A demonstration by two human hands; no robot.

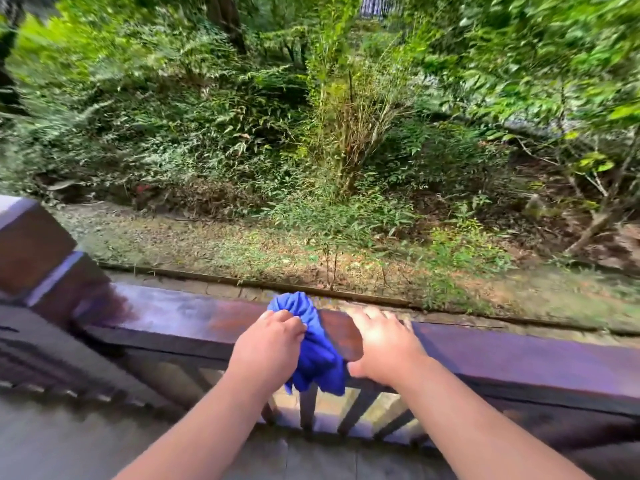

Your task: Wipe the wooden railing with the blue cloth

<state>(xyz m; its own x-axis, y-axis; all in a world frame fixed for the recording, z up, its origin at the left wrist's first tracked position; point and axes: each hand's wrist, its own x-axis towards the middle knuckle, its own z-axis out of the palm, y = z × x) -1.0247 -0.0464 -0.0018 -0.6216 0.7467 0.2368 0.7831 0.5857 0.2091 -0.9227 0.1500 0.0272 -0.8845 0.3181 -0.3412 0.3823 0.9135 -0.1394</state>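
Observation:
A dark brown wooden railing (180, 315) runs across the lower part of the view, from a thick post at the left to the right edge. A bunched blue cloth (313, 348) is draped over the top rail near the middle, one end on the far edge, the other hanging down my side. My left hand (272, 344) grips the cloth from the left, fingers closed on its folds. Just right of the cloth, my right hand (384, 344) rests flat on the rail, fingers spread and thumb over the near edge.
A square wooden post (38, 251) stands at the left end of the rail. Vertical balusters (308, 407) run below the rail. Deck boards (69, 441) lie under me. Beyond the railing is a drop to a dirt strip, bushes and trees.

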